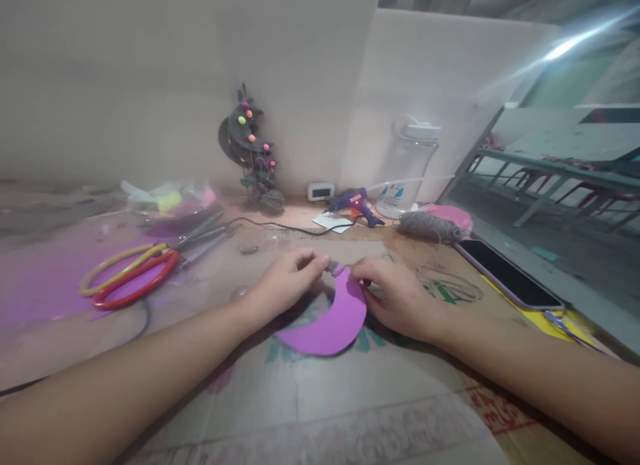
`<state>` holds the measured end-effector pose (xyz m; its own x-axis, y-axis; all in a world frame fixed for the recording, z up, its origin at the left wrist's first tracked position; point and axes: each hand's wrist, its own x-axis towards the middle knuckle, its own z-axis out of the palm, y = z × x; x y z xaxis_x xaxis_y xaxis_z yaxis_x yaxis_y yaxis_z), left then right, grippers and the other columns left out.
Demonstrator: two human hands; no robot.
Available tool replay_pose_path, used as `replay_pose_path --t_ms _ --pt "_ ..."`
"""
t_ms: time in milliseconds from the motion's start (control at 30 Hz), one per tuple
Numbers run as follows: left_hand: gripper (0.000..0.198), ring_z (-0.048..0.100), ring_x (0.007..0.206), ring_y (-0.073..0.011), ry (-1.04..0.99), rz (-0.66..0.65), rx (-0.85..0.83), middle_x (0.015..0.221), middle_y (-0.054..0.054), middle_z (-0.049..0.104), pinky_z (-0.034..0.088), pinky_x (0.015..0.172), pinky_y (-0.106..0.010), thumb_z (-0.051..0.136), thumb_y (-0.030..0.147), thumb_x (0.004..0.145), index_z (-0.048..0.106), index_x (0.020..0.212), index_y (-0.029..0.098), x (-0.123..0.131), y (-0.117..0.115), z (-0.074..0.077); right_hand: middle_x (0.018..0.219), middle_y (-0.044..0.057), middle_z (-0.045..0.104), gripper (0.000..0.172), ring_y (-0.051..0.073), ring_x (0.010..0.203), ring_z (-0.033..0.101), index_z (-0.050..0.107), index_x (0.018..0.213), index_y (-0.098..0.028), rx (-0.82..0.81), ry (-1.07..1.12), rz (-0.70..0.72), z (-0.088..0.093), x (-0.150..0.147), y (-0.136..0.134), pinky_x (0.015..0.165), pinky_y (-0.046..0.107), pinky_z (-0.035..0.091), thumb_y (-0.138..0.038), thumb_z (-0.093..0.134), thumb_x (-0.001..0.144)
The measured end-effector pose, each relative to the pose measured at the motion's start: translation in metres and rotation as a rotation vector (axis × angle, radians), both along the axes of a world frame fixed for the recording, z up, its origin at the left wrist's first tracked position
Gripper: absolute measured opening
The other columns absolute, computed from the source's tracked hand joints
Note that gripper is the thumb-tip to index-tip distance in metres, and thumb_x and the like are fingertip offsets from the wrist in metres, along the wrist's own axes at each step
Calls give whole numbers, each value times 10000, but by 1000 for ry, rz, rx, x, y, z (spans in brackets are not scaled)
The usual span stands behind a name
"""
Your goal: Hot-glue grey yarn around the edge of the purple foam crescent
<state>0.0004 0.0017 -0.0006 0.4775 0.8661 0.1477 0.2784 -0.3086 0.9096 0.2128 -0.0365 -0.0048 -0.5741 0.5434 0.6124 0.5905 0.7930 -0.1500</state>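
Cardboard [240, 391] covers the desk [295, 213]. Inward of its right edge, our left hand [285, 281] pinches the purple crescent [345, 315] at its tip; our right hand [400, 295] grips its outer side. Gray material [333, 267] covers only the tip; we judge coverage barely started.

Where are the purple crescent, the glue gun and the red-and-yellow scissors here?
Purple crescent [349, 318]: head view, on its broad curved middle.
Glue gun [354, 199]: head view, on its body.
Scissors [171, 259]: head view, on the red handle, near the blades.
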Motion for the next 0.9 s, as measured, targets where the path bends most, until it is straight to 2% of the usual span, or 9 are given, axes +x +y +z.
replay_pose_path --t_ms 100,233,300,367,500,633,733,833,900 --pt "350 513 605 -137 -18 26 15 639 5 601 377 578 -248 481 452 905 578 720 171 0 0 -2 928 60 588 225 137 699 528 496 1077 -196 -131 198 -104 3 -4 -3 650 289 446 -106 477 872" --pt "362 539 629 -146 -17 20 20 673 -4 617 387 586 -253 461 471 916 599 766 173 0 1 -4 1122 78 601 406 85 576 503 401 1310 -221 -559 402 -152 7 -8 -2 554 263 438 -213 472 910" --pt "370 533 621 -144 -12 32 31 673 -3 612 385 580 -252 462 482 914 608 777 172 -1 2 -5 990 45 638 444 87 556 513 407 1333 -207 -725 434 -147 8 -9 2 523 247 422 -276 504 906" --pt "371 529 620 -145 -9 52 34 662 1 603 382 578 -251 471 493 908 606 776 173 -1 3 -5 742 -16 603 409 101 546 523 480 1281 -180 -789 405 -170 8 -9 5 517 237 410 -302 530 893" --pt "373 525 619 -148 -2 75 35 651 8 589 378 581 -252 462 497 908 603 780 176 -1 3 -5 608 -47 540 293 112 543 542 586 1161 -191 -591 313 -240 15 -3 3 531 232 411 -300 533 895" --pt "359 541 661 -151 -24 98 61 672 6 584 393 618 -252 461 478 912 594 785 170 0 5 -8 774 20 684 243 134 604 580 651 1071 -212 -239 133 -181 36 10 3 588 264 448 -324 549 881" --pt "357 483 556 -129 -35 95 20 622 26 545 349 528 -240 456 498 909 581 819 175 0 6 -10 892 67 717 222 186 778 643 673 926 -195 -86 217 -386 45 28 22 722 310 494 -319 489 907" --pt "360 404 479 -112 -36 85 -22 569 46 493 286 461 -233 450 509 908 575 841 178 0 6 -10 1018 100 710 249 219 875 658 663 1004 -154 -190 284 -549 38 49 53 793 354 515 -321 542 865" --pt "362 396 479 -111 -39 82 -16 558 49 472 278 459 -231 450 508 908 570 824 177 0 5 -10 1118 128 692 369 232 934 667 619 1166 -128 -341 307 -610 29 60 73 840 367 517 -314 568 851"
